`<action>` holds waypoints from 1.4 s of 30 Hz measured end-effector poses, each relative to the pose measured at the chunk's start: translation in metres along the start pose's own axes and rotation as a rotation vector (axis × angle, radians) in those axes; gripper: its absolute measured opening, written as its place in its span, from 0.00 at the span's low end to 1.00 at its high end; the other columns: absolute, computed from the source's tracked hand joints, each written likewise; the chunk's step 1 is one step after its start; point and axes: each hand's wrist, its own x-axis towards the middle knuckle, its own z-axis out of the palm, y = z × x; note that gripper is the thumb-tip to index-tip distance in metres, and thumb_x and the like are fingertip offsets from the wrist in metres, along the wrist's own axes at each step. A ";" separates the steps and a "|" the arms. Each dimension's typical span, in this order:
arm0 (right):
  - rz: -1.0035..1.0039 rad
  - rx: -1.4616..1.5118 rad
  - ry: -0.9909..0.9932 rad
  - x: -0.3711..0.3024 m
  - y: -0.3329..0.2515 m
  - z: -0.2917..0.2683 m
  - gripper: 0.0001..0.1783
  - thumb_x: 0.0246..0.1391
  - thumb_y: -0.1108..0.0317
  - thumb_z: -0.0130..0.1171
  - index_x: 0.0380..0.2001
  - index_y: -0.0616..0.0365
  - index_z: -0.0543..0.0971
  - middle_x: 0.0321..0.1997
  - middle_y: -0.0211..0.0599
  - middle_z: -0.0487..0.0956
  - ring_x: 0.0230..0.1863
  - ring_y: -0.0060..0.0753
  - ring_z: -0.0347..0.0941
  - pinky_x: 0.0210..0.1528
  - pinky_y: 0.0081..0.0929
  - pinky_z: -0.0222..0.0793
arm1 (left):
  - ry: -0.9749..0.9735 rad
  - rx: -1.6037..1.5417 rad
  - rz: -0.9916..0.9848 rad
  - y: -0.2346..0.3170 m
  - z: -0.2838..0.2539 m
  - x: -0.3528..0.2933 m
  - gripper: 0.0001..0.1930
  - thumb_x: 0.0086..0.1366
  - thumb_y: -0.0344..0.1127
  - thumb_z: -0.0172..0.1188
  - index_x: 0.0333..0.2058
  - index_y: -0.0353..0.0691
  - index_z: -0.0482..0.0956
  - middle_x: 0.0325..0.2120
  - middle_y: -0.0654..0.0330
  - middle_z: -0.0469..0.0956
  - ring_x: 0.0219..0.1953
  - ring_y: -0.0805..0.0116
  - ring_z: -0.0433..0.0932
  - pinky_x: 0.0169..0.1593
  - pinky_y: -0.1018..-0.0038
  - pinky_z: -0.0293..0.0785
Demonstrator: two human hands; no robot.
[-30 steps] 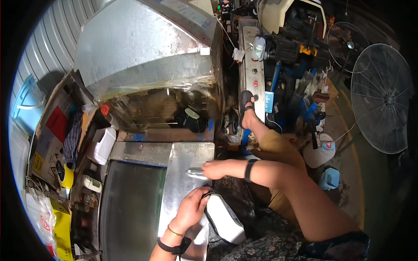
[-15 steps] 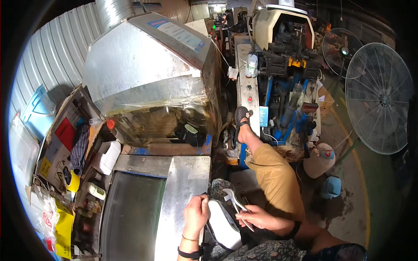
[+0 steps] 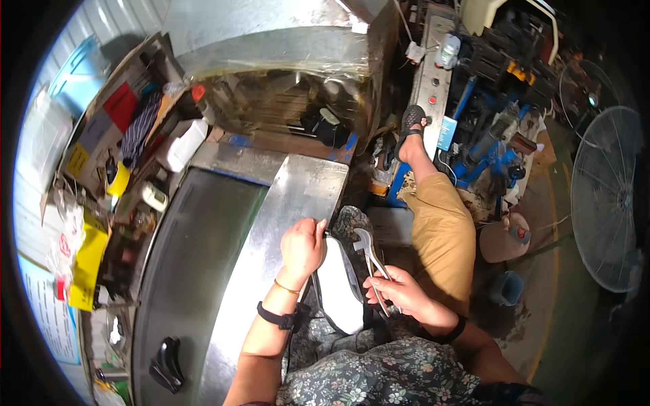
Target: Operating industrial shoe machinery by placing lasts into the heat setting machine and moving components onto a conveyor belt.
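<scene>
Across my lap lies a shoe upper on its last, its white sole side (image 3: pixel 340 289) facing up and a dark rim around it. My left hand (image 3: pixel 304 249) is closed at its far end, fingers curled against the dark edge. In my right hand (image 3: pixel 401 292) are metal lasting pliers (image 3: pixel 366 245), held by the handles, which stand somewhat apart. The curved head of the pliers is just right of the shoe's upper part, and I cannot tell whether it touches. My floral apron (image 3: pixel 359 369) lies beneath.
Left of me runs a dark conveyor belt (image 3: pixel 196 250) with a metal edge plate (image 3: pixel 271 237); black shoe pieces (image 3: pixel 167 365) lie on it. A hooded metal machine (image 3: pixel 271 40) stands ahead. Boxes and a yellow tape roll (image 3: pixel 118 179) sit left, a fan (image 3: pixel 609 199) and blue container (image 3: pixel 506 289) right.
My view has tilted downward, bringing black shoe pieces on the belt into sight. The pliers' handles are spread wider than before. My left hand still grips the shoe's far end.
</scene>
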 end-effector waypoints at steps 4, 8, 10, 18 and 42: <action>0.063 0.150 -0.174 -0.005 -0.019 0.008 0.13 0.64 0.69 0.50 0.48 0.65 0.71 0.50 0.48 0.76 0.48 0.41 0.76 0.51 0.42 0.75 | 0.010 -0.130 -0.182 -0.012 0.008 -0.006 0.15 0.66 0.39 0.55 0.22 0.37 0.71 0.20 0.49 0.74 0.25 0.45 0.74 0.29 0.58 0.69; 0.134 0.318 -0.298 0.001 -0.025 0.010 0.18 0.64 0.69 0.49 0.54 0.67 0.69 0.55 0.54 0.73 0.56 0.50 0.72 0.57 0.51 0.69 | 0.088 -0.399 -0.331 -0.029 0.023 -0.016 0.15 0.69 0.40 0.53 0.25 0.36 0.74 0.21 0.53 0.77 0.24 0.56 0.77 0.30 0.66 0.70; 0.169 0.356 -0.324 0.004 -0.032 0.010 0.18 0.64 0.70 0.48 0.54 0.68 0.69 0.57 0.58 0.71 0.57 0.55 0.71 0.58 0.55 0.68 | 0.115 -0.593 -0.397 -0.033 0.026 -0.019 0.15 0.71 0.40 0.51 0.28 0.36 0.76 0.22 0.58 0.79 0.25 0.69 0.76 0.31 0.72 0.70; 0.260 0.444 -0.393 0.011 -0.047 0.016 0.18 0.65 0.63 0.47 0.52 0.62 0.72 0.59 0.54 0.69 0.58 0.52 0.68 0.61 0.57 0.64 | 0.012 -0.646 -0.400 -0.015 0.027 -0.017 0.14 0.72 0.37 0.48 0.31 0.35 0.75 0.26 0.62 0.78 0.30 0.76 0.73 0.38 0.78 0.70; 0.290 -0.022 -0.268 0.016 -0.066 -0.039 0.15 0.66 0.59 0.47 0.38 0.63 0.70 0.43 0.45 0.73 0.37 0.33 0.72 0.43 0.35 0.74 | -0.204 -0.523 -0.158 0.016 0.037 -0.036 0.25 0.64 0.38 0.55 0.58 0.37 0.65 0.57 0.46 0.67 0.64 0.41 0.59 0.66 0.49 0.51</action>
